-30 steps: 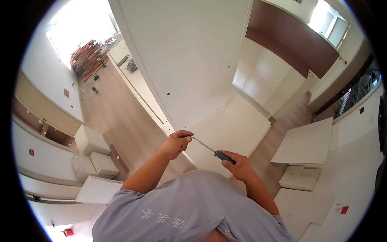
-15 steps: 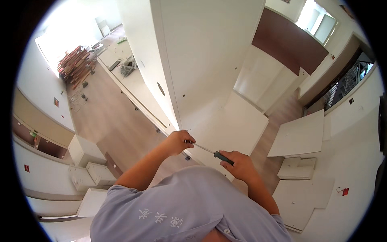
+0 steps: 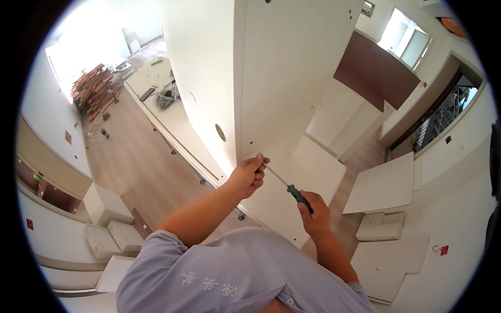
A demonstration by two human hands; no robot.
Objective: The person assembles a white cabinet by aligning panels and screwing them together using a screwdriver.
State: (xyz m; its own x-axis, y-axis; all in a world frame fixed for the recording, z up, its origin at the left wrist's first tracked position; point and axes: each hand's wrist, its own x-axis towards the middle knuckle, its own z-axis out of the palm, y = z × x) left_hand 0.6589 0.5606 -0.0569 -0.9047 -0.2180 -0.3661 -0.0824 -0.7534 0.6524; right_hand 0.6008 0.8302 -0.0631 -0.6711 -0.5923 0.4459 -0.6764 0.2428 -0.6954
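My right hand (image 3: 317, 215) is wrapped round the dark green handle of a screwdriver (image 3: 300, 199), its thumb along the side. The metal shaft slants up and left to my left hand (image 3: 249, 176). There my left fingers are pinched together at the tip, and what they hold, if anything, is too small to make out. Just beyond the left fingers stands a tall white cabinet panel (image 3: 284, 68) with small drilled holes and an oval slot in its narrower side. A white board (image 3: 318, 166) lies flat at its foot, under the screwdriver.
On the left a long white panel on castors (image 3: 180, 141) carries a bundle of clear plastic (image 3: 166, 97). Farther off is a pile of reddish wood strips (image 3: 94, 91). White boxes (image 3: 107, 206) stand at left; loose white boards (image 3: 383, 182) lean at right. A brown panel (image 3: 368, 68) is behind.
My left hand has risen and moved right, close to the upright panel's lower edge. The right hand has shifted right, and the screwdriver now slants more steeply. The whole view has shifted slightly.
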